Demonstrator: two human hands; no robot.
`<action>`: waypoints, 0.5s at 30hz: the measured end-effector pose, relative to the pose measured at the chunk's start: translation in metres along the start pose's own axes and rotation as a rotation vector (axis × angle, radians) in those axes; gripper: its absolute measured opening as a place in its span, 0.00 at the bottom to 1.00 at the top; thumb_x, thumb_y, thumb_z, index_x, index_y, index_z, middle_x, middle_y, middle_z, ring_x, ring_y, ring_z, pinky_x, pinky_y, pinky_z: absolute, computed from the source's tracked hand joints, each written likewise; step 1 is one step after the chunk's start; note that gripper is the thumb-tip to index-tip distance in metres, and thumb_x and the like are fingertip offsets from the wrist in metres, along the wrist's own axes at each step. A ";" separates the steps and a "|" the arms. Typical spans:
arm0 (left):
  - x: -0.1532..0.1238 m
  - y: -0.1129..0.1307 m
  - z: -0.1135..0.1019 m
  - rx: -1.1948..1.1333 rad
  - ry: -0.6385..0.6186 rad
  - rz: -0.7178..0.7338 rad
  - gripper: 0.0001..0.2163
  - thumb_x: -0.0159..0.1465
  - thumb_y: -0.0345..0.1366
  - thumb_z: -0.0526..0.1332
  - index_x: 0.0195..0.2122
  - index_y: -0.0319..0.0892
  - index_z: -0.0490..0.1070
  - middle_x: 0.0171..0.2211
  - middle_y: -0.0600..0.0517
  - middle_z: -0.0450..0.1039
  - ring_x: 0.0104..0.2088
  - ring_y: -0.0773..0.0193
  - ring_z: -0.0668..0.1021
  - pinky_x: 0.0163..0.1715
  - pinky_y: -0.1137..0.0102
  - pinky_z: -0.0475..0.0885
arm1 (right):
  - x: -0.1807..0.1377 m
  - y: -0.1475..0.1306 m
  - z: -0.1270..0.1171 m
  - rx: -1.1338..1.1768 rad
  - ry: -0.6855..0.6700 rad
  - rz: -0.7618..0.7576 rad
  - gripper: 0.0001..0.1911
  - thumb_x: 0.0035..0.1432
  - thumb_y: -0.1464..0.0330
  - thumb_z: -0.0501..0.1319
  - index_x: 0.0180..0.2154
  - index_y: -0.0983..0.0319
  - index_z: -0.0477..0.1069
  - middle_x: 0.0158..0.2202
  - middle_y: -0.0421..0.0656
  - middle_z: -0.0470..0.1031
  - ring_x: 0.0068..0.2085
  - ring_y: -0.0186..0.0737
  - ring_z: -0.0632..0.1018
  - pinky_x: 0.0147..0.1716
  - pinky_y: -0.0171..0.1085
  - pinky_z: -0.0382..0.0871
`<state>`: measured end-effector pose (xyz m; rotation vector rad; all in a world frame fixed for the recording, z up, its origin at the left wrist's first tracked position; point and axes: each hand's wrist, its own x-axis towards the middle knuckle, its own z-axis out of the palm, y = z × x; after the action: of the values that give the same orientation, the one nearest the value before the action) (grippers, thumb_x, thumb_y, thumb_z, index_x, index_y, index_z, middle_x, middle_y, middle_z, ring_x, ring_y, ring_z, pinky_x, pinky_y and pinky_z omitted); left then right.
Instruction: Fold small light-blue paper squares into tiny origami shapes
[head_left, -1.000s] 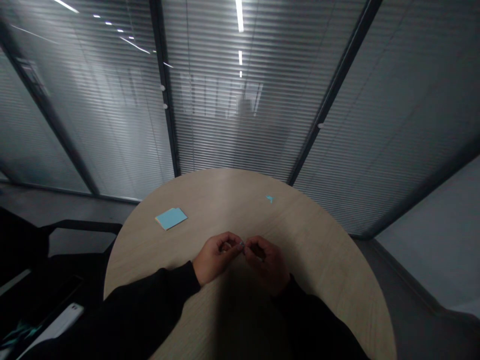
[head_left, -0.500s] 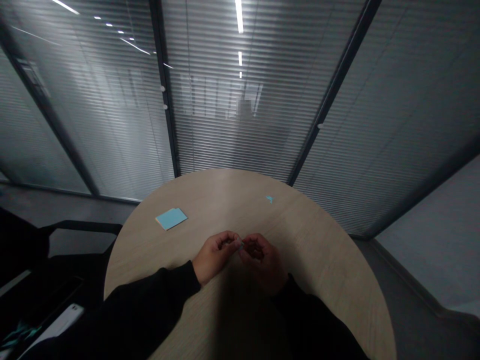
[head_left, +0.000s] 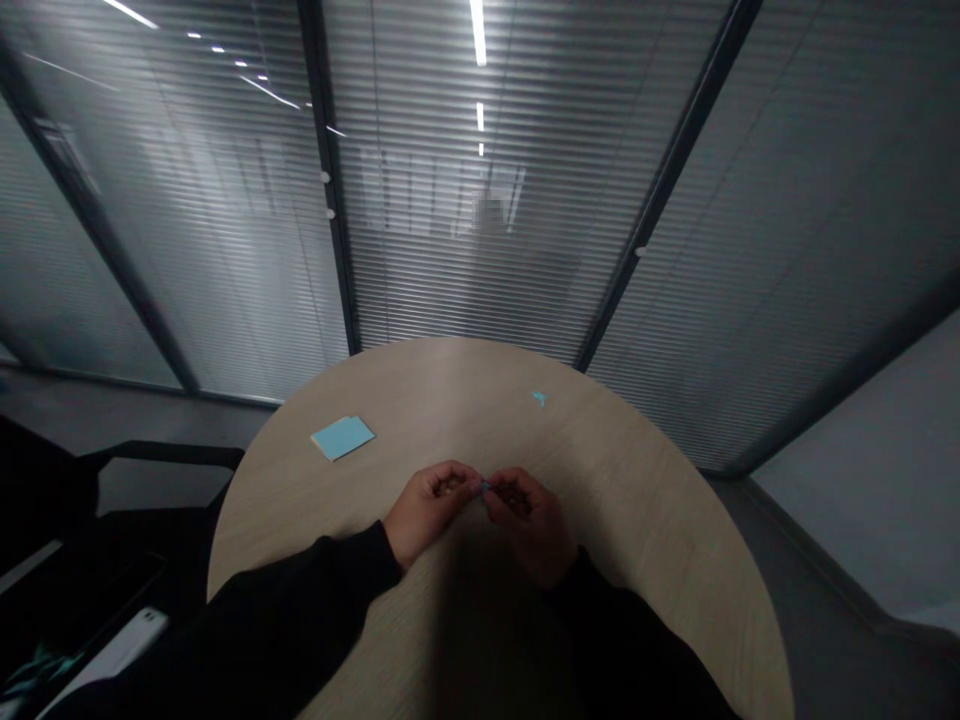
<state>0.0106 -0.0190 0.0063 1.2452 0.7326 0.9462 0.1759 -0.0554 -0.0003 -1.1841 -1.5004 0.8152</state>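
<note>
My left hand [head_left: 429, 508] and my right hand [head_left: 531, 522] meet over the middle of the round wooden table [head_left: 660, 560]. Thumb and fingers are pinched together on each hand. Between the fingertips shows a tiny bit of blue paper [head_left: 485, 486], mostly covered by the fingers, so its shape cannot be made out. Farther off to the left lies a stack of light blue paper sheets [head_left: 343, 438] with a yellowish edge. Small blue paper scraps [head_left: 539, 398] lie toward the back right of the table.
A black chair [head_left: 165, 455] stands against the table's left side. At the lower left is a white object [head_left: 124, 640], perhaps a phone, beside teal material [head_left: 37, 668]. Glass partitions with blinds [head_left: 480, 260] rise behind the table.
The fingertips of my right hand have shifted slightly, and a little more of the blue paper shows between the hands. The stack and the scraps have stayed put.
</note>
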 end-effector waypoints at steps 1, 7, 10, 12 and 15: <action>0.000 -0.001 0.000 0.012 -0.006 0.015 0.17 0.55 0.47 0.68 0.34 0.38 0.73 0.23 0.56 0.69 0.22 0.72 0.67 0.23 0.76 0.59 | 0.000 -0.001 0.000 -0.010 -0.003 -0.001 0.11 0.57 0.60 0.61 0.35 0.62 0.69 0.28 0.41 0.74 0.27 0.34 0.74 0.26 0.31 0.68; 0.001 -0.002 -0.002 0.069 -0.026 0.059 0.15 0.57 0.46 0.67 0.34 0.37 0.74 0.25 0.55 0.71 0.24 0.71 0.68 0.25 0.75 0.61 | 0.001 -0.005 -0.004 -0.138 0.018 -0.012 0.10 0.57 0.60 0.61 0.33 0.62 0.71 0.25 0.40 0.73 0.24 0.33 0.73 0.22 0.29 0.65; 0.002 -0.003 -0.003 0.064 -0.014 0.046 0.15 0.56 0.46 0.67 0.35 0.37 0.73 0.26 0.55 0.70 0.23 0.72 0.68 0.25 0.75 0.62 | 0.001 -0.005 -0.005 -0.191 0.032 -0.051 0.11 0.59 0.60 0.60 0.33 0.61 0.72 0.25 0.41 0.75 0.25 0.34 0.75 0.23 0.30 0.67; 0.003 -0.004 -0.003 0.057 0.000 0.036 0.16 0.56 0.46 0.67 0.36 0.37 0.73 0.26 0.54 0.70 0.24 0.71 0.69 0.26 0.74 0.64 | 0.001 -0.003 -0.005 -0.194 0.045 -0.054 0.11 0.59 0.60 0.59 0.34 0.61 0.72 0.26 0.41 0.75 0.25 0.35 0.76 0.24 0.31 0.69; 0.005 -0.006 -0.004 0.044 0.021 0.037 0.16 0.56 0.45 0.67 0.37 0.37 0.74 0.26 0.52 0.73 0.27 0.69 0.72 0.30 0.73 0.68 | 0.002 0.003 -0.003 -0.117 0.055 -0.013 0.13 0.61 0.59 0.58 0.37 0.62 0.72 0.27 0.42 0.77 0.26 0.36 0.77 0.26 0.33 0.72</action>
<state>0.0106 -0.0131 -0.0002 1.2928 0.7530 0.9791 0.1800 -0.0530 -0.0013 -1.2716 -1.5257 0.6892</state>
